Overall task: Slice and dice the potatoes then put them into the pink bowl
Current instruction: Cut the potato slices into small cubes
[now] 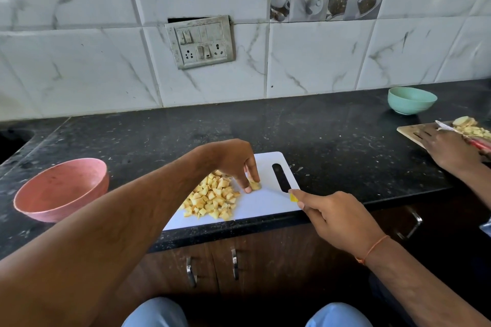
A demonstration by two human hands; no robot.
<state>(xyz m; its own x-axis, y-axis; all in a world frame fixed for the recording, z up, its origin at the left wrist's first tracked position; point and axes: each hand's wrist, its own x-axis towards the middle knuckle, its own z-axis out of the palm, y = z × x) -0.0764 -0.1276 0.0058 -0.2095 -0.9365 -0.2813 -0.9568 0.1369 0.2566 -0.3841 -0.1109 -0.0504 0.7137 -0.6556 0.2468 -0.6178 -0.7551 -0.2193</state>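
1. White plastic, flat and smooth, the rectangular cutting board (265, 202) lies at the near edge of the speckled black stone table (332, 125), its slotted handle hole to the right, likely so the work sits close to the person.
2. Pale yellow potato cubes (212, 200), small and blunt-edged with some browner faces, are heaped on the board's left half, apparently pushed clear of the cutting spot.
3. One last uncut potato piece (255, 185) sits just right of the heap; the left hand (240, 160) arches over it, fingertips pinching it down to steady it for the next cut.
4. On the right, the right hand (336, 220) curls closed round a yellow knife handle (293, 197). Only its tip shows, and I cannot make out the blade.
5. At the left, well apart from the board, the matte round pink bowl (62, 190) stands with no potato visible inside, so the transfer seems not yet begun.
6. Far right, a mint-green bowl (410, 100) and a wooden board (414, 133) serve another person's hand (449, 152).
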